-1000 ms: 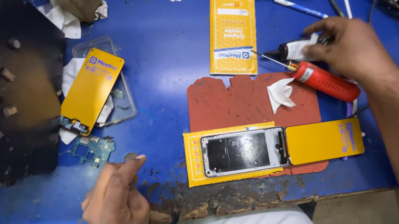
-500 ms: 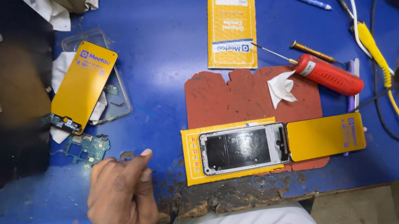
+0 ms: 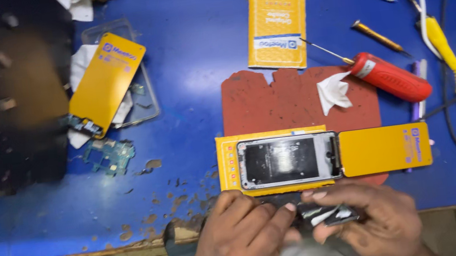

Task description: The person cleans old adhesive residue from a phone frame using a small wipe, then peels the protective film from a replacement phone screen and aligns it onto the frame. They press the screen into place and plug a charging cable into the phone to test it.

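A small dark, shiny part [image 3: 323,214] is pinched between both hands at the near edge of the blue table [image 3: 197,63], just below the opened phone [image 3: 288,160]. The left hand [image 3: 240,238] is closed on the part's left end, fingertips pressed together; the right hand [image 3: 373,223] is clamped on its right end, thumb and fingers folded over it. What the part is cannot be told, as it is largely covered.

The opened phone is seen lying face down, its bare frame exposed, on a yellow card [image 3: 226,165], with a yellow rectangular piece [image 3: 385,149] touching its right end. Behind the phone a red-brown mat [image 3: 288,101] is spread, and on the mat's right part a crumpled white tissue [image 3: 331,92] is lying. A red-handled screwdriver [image 3: 388,76] is set just right of the tissue. Above the mat a yellow packet [image 3: 277,18] is laid flat. Well to the left of the phone, a second yellow panel [image 3: 107,81] is tilted over a clear case [image 3: 145,106], and a green circuit board [image 3: 110,156] is resting near it
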Demonstrator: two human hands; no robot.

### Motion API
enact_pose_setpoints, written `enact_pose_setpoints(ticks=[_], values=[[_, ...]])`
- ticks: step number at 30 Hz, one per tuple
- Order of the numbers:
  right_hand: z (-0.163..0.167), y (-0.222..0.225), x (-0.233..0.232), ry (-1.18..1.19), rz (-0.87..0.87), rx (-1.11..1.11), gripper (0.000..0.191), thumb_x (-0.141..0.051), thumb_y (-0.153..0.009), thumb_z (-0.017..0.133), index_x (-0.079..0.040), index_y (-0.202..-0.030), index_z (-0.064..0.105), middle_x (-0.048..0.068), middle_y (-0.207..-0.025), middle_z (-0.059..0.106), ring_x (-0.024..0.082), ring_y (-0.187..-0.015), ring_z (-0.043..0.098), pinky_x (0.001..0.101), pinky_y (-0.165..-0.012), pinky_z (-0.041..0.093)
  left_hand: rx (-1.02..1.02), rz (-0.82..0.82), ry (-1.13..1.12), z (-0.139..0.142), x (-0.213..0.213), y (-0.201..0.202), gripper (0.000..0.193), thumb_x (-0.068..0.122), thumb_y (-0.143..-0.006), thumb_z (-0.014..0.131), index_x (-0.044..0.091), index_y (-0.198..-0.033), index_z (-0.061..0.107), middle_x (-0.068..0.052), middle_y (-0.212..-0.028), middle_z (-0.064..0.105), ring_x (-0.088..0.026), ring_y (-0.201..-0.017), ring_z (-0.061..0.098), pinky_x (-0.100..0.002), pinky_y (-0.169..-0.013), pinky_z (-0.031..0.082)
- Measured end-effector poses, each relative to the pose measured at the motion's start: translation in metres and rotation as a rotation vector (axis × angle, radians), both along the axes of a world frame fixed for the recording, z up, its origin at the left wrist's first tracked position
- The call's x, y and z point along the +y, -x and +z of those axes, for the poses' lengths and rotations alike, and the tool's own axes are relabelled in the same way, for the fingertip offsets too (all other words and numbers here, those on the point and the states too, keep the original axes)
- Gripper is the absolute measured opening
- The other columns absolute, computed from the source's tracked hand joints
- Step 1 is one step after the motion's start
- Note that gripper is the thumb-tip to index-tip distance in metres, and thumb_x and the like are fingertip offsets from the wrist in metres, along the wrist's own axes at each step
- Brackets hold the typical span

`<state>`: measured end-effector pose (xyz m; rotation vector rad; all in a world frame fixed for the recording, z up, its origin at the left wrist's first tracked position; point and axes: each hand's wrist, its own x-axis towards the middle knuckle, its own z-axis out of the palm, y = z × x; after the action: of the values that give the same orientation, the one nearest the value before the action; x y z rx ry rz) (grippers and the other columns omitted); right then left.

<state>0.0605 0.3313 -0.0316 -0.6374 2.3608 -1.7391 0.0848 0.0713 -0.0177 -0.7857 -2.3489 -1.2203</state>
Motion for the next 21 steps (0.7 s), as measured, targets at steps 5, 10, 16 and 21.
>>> enact_pose_setpoints(ticks=[5, 10, 16, 21], values=[[-0.007, -0.006, -0.022, 0.031, -0.035, -0.098, 0.065, -0.01, -0.072, 0.087, 0.005, -0.131, 0.062, 0.017, -0.115, 0.08, 0.021, -0.106, 0.079, 0.0325, -0.09, 0.064, -0.071, 0.114, -0.077, -0.01, -0.005, -0.007, 0.025, 0.014, -0.094, 0.081, -0.001, -0.109, 0.068, -0.006, -0.086, 0.066, -0.023, -0.078, 0.061, -0.04, -0.075, 0.044], [-0.005, 0.003, -0.031, 0.099, 0.178, -0.209, 0.049, 0.0, -0.08, 0.083, 0.004, -0.127, 0.068, 0.021, -0.122, 0.078, 0.024, -0.111, 0.077, 0.0352, -0.097, 0.061, -0.08, 0.131, -0.121, -0.017, -0.011, -0.01, 0.018, 0.014, -0.093, 0.076, 0.002, -0.097, 0.063, -0.007, -0.087, 0.065, -0.026, -0.081, 0.062, -0.043, -0.076, 0.044], [0.002, 0.017, -0.039, 0.146, -0.291, -0.203, 0.039, 0.007, -0.088, 0.069, 0.002, -0.126, 0.062, 0.019, -0.123, 0.074, 0.02, -0.112, 0.073, 0.0322, -0.1, 0.06, -0.342, 0.502, -0.58, -0.023, -0.036, -0.012, 0.004, 0.007, -0.091, 0.064, 0.006, -0.094, 0.067, -0.002, -0.083, 0.067, -0.021, -0.075, 0.064, -0.035, -0.07, 0.051], [0.009, 0.029, -0.06, 0.025, -0.284, -0.057, 0.04, 0.01, -0.088, 0.069, 0.005, -0.126, 0.058, 0.016, -0.125, 0.071, 0.015, -0.114, 0.068, 0.0267, -0.1, 0.056, -0.075, 0.308, -0.058, -0.016, -0.04, -0.008, 0.026, 0.007, -0.082, 0.079, 0.004, -0.106, 0.069, -0.006, -0.103, 0.069, -0.024, -0.087, 0.063, -0.038, -0.08, 0.045]])
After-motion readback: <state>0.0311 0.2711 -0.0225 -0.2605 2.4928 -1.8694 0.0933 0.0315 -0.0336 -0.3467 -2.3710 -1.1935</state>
